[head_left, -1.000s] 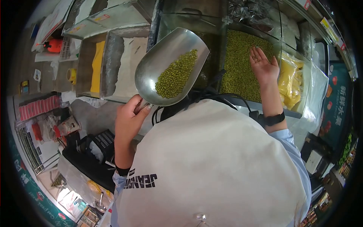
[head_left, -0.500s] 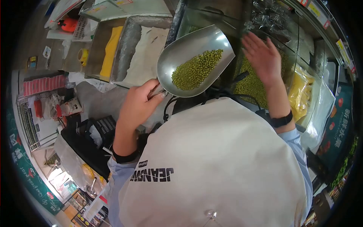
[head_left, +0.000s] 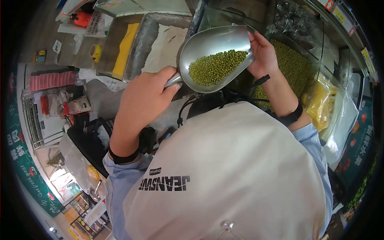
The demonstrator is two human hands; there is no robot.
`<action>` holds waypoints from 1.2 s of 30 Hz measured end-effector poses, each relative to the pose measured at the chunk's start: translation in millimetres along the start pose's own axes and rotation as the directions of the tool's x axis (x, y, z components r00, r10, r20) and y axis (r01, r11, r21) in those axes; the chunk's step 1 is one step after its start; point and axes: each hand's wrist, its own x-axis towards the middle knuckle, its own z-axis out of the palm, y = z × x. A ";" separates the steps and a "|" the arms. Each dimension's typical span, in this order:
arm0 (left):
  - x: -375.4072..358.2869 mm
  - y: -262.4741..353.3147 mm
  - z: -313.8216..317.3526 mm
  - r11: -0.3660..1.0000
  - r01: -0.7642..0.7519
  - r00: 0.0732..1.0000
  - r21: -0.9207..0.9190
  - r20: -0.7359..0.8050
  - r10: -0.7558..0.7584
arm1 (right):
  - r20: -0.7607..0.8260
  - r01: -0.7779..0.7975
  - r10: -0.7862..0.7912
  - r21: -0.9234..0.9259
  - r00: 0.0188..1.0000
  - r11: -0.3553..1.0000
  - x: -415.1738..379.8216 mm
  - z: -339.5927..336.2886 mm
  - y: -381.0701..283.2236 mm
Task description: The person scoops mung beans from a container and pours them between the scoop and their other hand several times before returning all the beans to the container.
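Scoop: a metal scoop (head_left: 214, 56) held up in front of the person, its mouth turned toward the bin of green beans (head_left: 294, 66), a pile of green beans (head_left: 216, 67) lying in its bowl.
Left hand: the left hand (head_left: 148, 94) is at the scoop's near end, its grip wrapped tight round the short handle, thumb beside the bowl's rim.
Right hand: the right hand (head_left: 262, 54) is at the scoop's far edge, fingers curled against the rim and touching it; the grip is half closed, cupping the edge rather than clamped on it.
Bin: just beyond the scoop, partly hidden by the right forearm, filled with the same green beans.
Yellow bags: clear bags of yellow goods (head_left: 320, 104) lie beside the bin, on the side away from the scoop.
White tray: a tray of white powder (head_left: 164, 44) sits on the other side of the scoop from the bin, with a yellow strip (head_left: 125, 48) further out.
Clothing: a pale garment with dark lettering (head_left: 164, 184) fills the view below the scoop; a dark band is on each wrist.
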 end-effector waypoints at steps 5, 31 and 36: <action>-2.8 8.7 -5.7 0.995 -0.041 0.998 0.088 -0.043 0.045 | 0.066 0.023 -0.026 0.043 0.997 0.999 -4.5 1.9 -0.6; -14.6 -15.5 4.7 0.989 0.014 0.997 -0.150 -0.070 -0.025 | 0.478 -0.103 -0.041 0.269 0.877 0.958 2.9 -11.4 -2.8; -16.7 -17.7 7.4 0.983 0.014 0.997 -0.184 -0.072 -0.028 | 0.500 -0.105 -0.064 0.302 0.864 0.947 1.7 -11.4 -2.2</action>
